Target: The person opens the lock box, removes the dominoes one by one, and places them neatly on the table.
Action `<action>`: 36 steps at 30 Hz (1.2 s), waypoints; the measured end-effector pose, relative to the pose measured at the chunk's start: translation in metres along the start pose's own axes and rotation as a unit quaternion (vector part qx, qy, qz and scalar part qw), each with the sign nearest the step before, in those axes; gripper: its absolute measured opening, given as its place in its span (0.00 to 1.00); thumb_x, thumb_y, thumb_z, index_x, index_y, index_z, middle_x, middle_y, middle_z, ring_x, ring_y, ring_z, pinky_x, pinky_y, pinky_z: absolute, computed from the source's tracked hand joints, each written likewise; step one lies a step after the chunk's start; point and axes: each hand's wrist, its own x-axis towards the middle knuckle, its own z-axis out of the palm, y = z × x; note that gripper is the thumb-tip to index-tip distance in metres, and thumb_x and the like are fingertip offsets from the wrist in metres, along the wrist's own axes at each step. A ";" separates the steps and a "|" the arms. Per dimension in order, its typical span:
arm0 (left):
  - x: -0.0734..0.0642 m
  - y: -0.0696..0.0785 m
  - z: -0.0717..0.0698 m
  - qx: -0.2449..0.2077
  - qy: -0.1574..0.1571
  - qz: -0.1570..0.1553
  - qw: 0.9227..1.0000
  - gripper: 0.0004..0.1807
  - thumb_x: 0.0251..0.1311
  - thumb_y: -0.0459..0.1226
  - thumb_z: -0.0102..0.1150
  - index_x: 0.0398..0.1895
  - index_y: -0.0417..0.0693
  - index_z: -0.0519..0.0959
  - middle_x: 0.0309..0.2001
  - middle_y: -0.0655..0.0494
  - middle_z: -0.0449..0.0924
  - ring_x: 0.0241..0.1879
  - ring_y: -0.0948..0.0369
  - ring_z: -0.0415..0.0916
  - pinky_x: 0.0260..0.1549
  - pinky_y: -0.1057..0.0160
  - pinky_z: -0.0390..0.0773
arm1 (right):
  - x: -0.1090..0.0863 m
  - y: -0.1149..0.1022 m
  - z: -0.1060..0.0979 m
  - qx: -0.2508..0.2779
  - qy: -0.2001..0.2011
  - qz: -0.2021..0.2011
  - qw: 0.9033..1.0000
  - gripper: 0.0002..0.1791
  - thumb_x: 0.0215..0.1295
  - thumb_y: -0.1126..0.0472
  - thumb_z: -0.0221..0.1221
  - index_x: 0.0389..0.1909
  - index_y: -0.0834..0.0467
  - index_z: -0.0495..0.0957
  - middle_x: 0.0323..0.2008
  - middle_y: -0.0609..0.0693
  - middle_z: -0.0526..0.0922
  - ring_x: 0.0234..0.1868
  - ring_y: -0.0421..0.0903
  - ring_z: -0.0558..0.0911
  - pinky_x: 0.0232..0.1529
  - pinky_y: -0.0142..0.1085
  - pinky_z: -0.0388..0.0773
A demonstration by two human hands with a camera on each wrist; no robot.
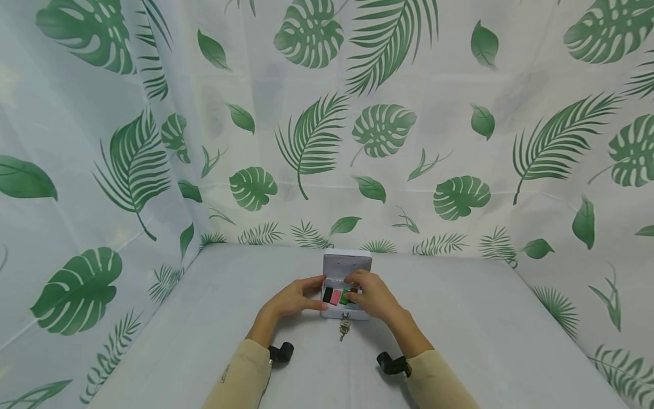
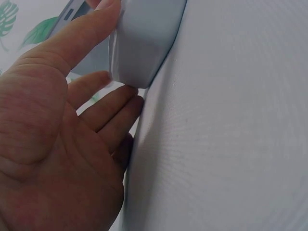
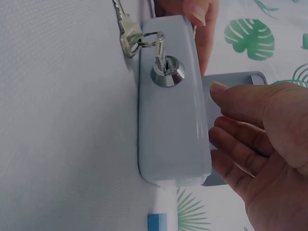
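Note:
A small pale grey lockable metal box (image 1: 332, 313) stands on the table with its lid (image 1: 347, 264) raised at the back. Inside lie a black piece (image 1: 328, 295), a pink piece (image 1: 335, 297), a green piece (image 1: 344, 296) and a dark brown one beside the right hand, all small and rectangular. My left hand (image 1: 291, 296) grips the box's left end, thumb at the front rim, fingers behind. Over the right part of the box, my right hand (image 1: 375, 295) reaches in with bent, spread fingers; its thumb (image 3: 226, 96) is apart from them. The rim hides some fingertips.
A key sits in the front lock (image 3: 167, 72), and more keys (image 3: 129, 36) hang from its ring. A small blue thing (image 3: 156, 222) lies near the box's right end. Leaf-patterned cloth (image 1: 378, 130) rises behind the white table (image 1: 449, 329).

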 end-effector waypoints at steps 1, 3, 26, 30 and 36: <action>0.000 0.000 0.000 0.000 0.000 0.000 1.000 0.47 0.58 0.47 0.77 0.80 0.51 0.65 0.76 0.51 0.69 0.78 0.50 0.64 0.78 0.42 0.58 | 0.000 0.000 0.000 -0.002 0.001 -0.002 1.000 0.17 0.63 0.65 0.72 0.51 0.63 0.85 0.50 0.57 0.85 0.49 0.55 0.84 0.49 0.48 0.83; 0.000 -0.001 0.000 -0.001 0.000 0.000 1.000 0.47 0.58 0.47 0.77 0.79 0.51 0.65 0.76 0.51 0.69 0.78 0.50 0.64 0.78 0.43 0.58 | 0.000 -0.001 0.001 -0.004 0.002 -0.007 1.000 0.17 0.62 0.65 0.72 0.51 0.64 0.85 0.49 0.58 0.86 0.48 0.55 0.84 0.48 0.48 0.83; 0.000 0.000 0.001 0.008 0.004 -0.007 1.000 0.49 0.56 0.49 0.78 0.80 0.53 0.65 0.76 0.53 0.69 0.77 0.52 0.65 0.78 0.44 0.59 | 0.001 0.007 0.011 -0.091 0.030 -0.006 0.995 0.14 0.57 0.66 0.75 0.45 0.63 0.88 0.43 0.54 0.88 0.45 0.52 0.86 0.53 0.53 0.83; 0.001 -0.001 0.001 0.006 0.005 -0.008 1.000 0.49 0.56 0.49 0.78 0.80 0.53 0.65 0.76 0.53 0.70 0.77 0.52 0.65 0.78 0.44 0.59 | 0.000 0.009 0.013 -0.127 0.033 -0.002 0.991 0.16 0.56 0.64 0.76 0.46 0.61 0.88 0.44 0.54 0.89 0.48 0.53 0.86 0.58 0.59 0.78; 0.001 -0.002 0.001 0.008 0.007 -0.011 1.000 0.49 0.56 0.49 0.78 0.80 0.54 0.65 0.76 0.53 0.70 0.77 0.52 0.65 0.78 0.44 0.59 | 0.000 0.011 0.014 -0.154 0.033 0.004 0.988 0.18 0.55 0.61 0.77 0.47 0.59 0.89 0.45 0.54 0.90 0.51 0.56 0.85 0.62 0.62 0.74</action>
